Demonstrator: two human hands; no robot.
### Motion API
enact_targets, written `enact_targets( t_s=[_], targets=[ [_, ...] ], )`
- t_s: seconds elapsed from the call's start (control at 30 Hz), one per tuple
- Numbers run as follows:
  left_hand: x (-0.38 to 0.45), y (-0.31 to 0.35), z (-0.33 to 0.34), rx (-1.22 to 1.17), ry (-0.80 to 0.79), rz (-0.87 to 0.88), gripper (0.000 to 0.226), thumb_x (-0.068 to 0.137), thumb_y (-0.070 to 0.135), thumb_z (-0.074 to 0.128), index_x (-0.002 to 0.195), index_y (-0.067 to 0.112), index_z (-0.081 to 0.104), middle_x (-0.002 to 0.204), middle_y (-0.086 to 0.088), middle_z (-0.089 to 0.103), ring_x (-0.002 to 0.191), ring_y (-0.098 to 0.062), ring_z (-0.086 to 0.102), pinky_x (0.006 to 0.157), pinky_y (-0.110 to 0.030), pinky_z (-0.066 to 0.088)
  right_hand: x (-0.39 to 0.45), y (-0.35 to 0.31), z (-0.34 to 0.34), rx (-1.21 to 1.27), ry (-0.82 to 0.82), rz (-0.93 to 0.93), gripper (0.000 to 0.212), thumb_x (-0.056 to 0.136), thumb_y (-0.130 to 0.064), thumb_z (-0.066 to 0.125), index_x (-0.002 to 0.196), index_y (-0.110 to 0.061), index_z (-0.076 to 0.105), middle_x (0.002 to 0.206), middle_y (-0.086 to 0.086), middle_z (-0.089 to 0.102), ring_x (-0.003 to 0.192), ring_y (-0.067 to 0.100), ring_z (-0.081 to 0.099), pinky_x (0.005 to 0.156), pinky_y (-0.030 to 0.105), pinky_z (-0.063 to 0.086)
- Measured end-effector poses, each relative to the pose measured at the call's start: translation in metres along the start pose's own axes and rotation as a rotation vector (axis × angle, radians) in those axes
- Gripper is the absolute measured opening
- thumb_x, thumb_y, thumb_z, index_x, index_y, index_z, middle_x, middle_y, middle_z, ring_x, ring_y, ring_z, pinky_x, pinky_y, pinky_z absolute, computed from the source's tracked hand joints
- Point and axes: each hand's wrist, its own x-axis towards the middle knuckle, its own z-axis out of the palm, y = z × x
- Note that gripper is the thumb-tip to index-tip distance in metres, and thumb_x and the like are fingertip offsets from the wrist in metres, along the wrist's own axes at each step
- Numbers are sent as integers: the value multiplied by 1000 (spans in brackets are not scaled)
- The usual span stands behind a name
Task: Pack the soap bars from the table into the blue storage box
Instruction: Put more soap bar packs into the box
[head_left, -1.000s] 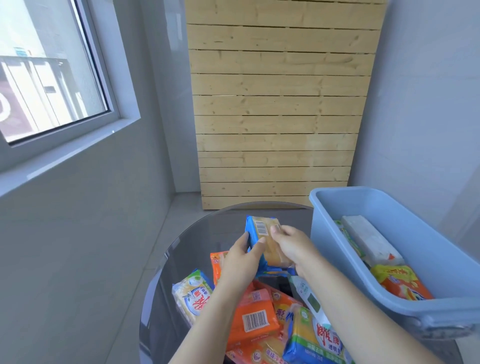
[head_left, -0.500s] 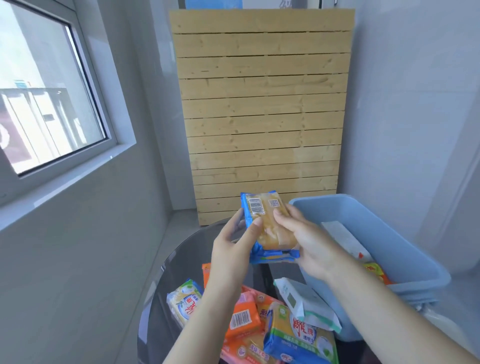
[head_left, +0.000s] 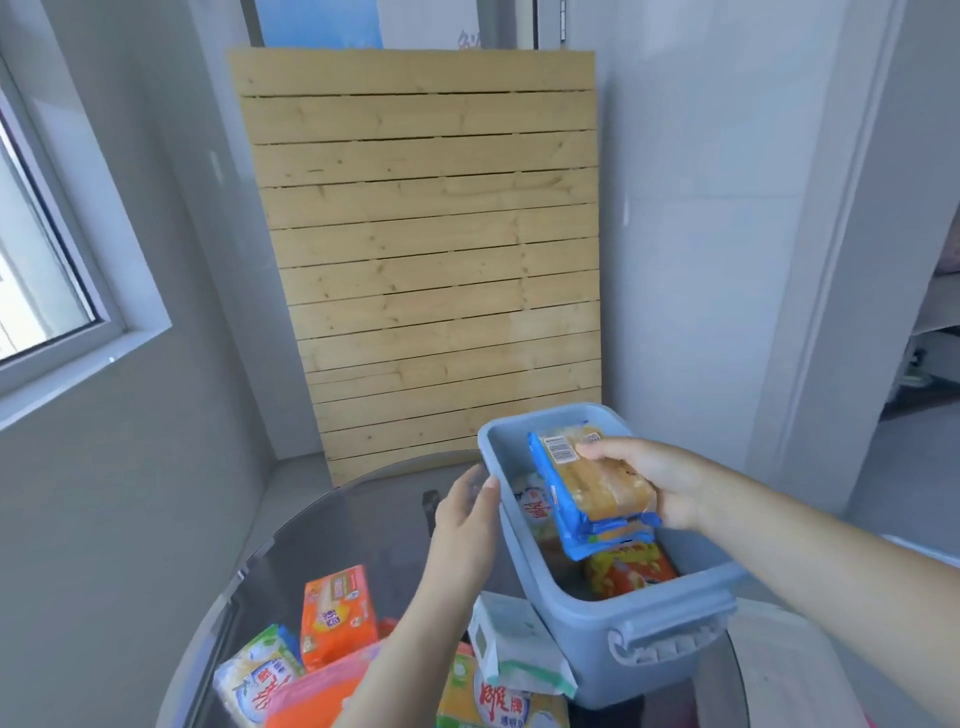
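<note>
The round dark glass table (head_left: 363, 525) carries the pale blue plastic storage box (head_left: 613, 639), already holding a few wrapped bars. Several packets remain on the table, among them an orange-wrapped soap bar (head_left: 337, 616). Over the box, the right hand (head_left: 660, 480) grips a blue-wrapped yellow soap bar (head_left: 587, 486); the left hand (head_left: 465, 525) is relaxed, empty, beside the rim.
</note>
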Motion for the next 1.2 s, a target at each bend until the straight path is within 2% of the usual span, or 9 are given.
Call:
enact_targets(
  t_s=[0.13, 0.27, 0.37, 0.53, 0.63, 0.73, 0.83, 0.93, 1.2],
  targets=[
    [5, -13, 10, -33, -42, -103, 58, 95, 48, 46, 150, 35, 30, 145, 12, 48, 127, -11, 51, 105, -32, 38, 9, 19, -7, -131, -67, 148, 12, 88, -14, 59, 85, -6, 67, 65, 7, 74, 52, 17, 70, 50, 26, 56],
    [11, -18, 17, -46, -125, -98, 38, 98, 42, 44, 136, 46, 46, 101, 27, 68, 88, 7, 67, 71, -11, 49, 15, 35, -6, -128, -153, 238, 16, 90, -17, 57, 91, -6, 68, 77, 8, 75, 64, 20, 72, 55, 28, 57],
    [14, -22, 21, -44, -161, -80, 29, 100, 35, 44, 121, 50, 56, 109, 12, 73, 98, -5, 70, 81, -25, 57, 19, 36, -7, -135, -200, 289, 20, 93, -20, 52, 99, -8, 66, 90, 9, 73, 76, 23, 70, 69, 34, 57],
    [19, -25, 20, -60, -182, -71, 30, 101, 31, 43, 116, 50, 59, 106, 10, 75, 93, -6, 72, 78, -27, 56, 26, 40, -3, -242, -194, 364, 23, 99, -13, 40, 107, -10, 61, 100, 10, 65, 96, 26, 61, 100, 43, 43],
    [20, -26, 21, -75, -186, -76, 30, 101, 30, 42, 121, 48, 57, 106, 7, 75, 95, -9, 72, 88, -35, 57, 32, 42, -3, -313, -217, 401, 22, 99, -15, 40, 109, -11, 59, 105, 9, 62, 105, 26, 56, 105, 42, 40],
    [22, -28, 21, -93, -190, -68, 30, 102, 30, 41, 120, 49, 57, 100, 11, 76, 89, -7, 74, 80, -33, 58, 35, 37, -3, -439, -274, 474, 20, 99, -17, 41, 93, -13, 59, 99, 8, 62, 106, 26, 55, 111, 43, 34],
    [21, -27, 21, -98, -194, -68, 31, 102, 29, 41, 121, 49, 57, 99, 11, 76, 88, -9, 74, 80, -35, 58, 39, 29, 0, -643, -280, 493, 23, 99, -18, 41, 108, -5, 58, 104, 12, 63, 123, 31, 51, 111, 45, 34],
    [21, -27, 20, -119, -207, -65, 32, 102, 28, 41, 122, 46, 58, 102, 8, 76, 91, -11, 74, 88, -40, 57, 42, 25, 1, -805, -265, 475, 47, 96, -29, 48, 132, 1, 46, 135, 22, 53, 130, 35, 47, 105, 44, 41],
    [22, -27, 18, -115, -230, -43, 31, 102, 26, 41, 121, 42, 61, 106, 4, 76, 95, -17, 74, 84, -40, 57, 42, 30, -2, -863, -84, 218, 56, 83, -33, 69, 121, 5, 54, 123, 23, 62, 102, 39, 66, 78, 40, 57]
  ],
)
